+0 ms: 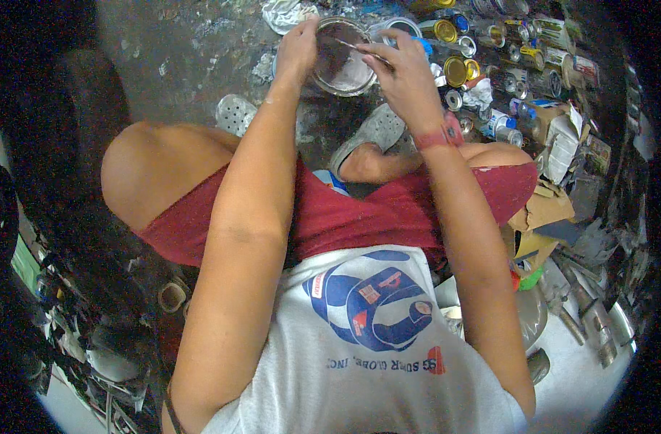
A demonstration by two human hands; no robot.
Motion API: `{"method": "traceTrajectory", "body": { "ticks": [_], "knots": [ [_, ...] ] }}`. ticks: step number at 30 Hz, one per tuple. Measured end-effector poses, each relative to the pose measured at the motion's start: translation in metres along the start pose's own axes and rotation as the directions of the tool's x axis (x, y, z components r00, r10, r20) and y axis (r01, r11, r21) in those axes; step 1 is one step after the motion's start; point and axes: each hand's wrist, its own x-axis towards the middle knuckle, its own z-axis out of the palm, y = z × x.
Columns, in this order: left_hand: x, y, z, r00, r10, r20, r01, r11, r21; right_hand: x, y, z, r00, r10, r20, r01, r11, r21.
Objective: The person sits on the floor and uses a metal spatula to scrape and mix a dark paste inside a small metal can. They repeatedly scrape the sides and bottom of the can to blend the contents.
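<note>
A round open can (345,93) with a pale greyish-pink layer inside stands on the floor ahead of me. My left hand (297,50) is closed on the can's left rim. In my right hand (404,75) is a thin stick-like tool (348,45), pinched between the fingers. Its tip reaches over the can's opening, pointing left. Whether the tip touches the contents, I cannot tell. A crumpled whitish cloth or plastic sheet (288,14) lies just beyond my left hand. Beside my right hand is another round container (397,29), partly hidden by the fingers.
Many cans and tins, including a yellow-topped tin (455,71), crowd the floor at the right. Torn cardboard (549,207) lies nearer on that side, with metal tubes (587,311) below. My feet in grey clogs (374,134) are close to the can.
</note>
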Motion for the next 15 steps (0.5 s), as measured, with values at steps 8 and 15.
{"method": "traceTrajectory", "body": {
  "ticks": [8, 15],
  "knots": [
    [-0.012, -0.091, -0.01, 0.901, -0.43, -0.053, 0.173, 0.468, -0.867, -0.029, 0.015, 0.073, 0.806, 0.364, 0.466, -0.533, 0.788, 0.308],
    [-0.03, -0.019, -0.024, 0.953, -0.301, -0.025, 0.245, 0.817, -0.522, -0.051, -0.007, 0.043, 0.735, 0.594, 0.327, -0.668, 0.716, 0.202]
  ]
}}
